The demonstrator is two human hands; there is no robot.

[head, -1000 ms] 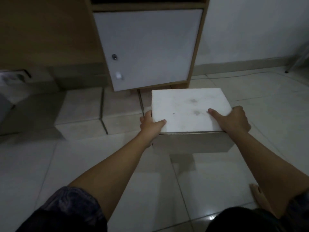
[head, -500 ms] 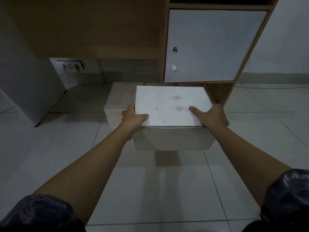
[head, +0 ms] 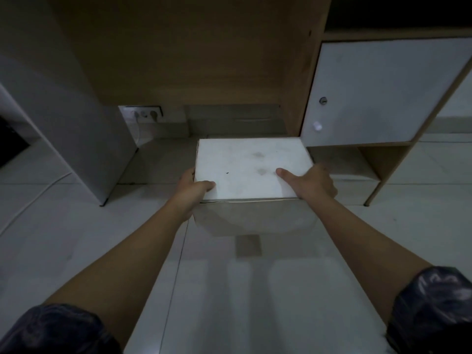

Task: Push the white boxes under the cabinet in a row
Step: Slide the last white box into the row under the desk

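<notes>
Both hands' grip (head: 195,187) (head: 315,183), unlabelled white box (head: 250,169)

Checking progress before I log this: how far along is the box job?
Done: nothing visible; no other boxes show in this frame. In hand: both hands, left hand and right hand, grip the white box before the cabinet. Left: pushing it under.

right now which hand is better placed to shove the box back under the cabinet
Neither alone, though the right hand has a slight edge: it lies flatter on the white box, thumb across the lid. The left hand clamps the near left corner. Pushing with both would likely keep it straight.
</notes>
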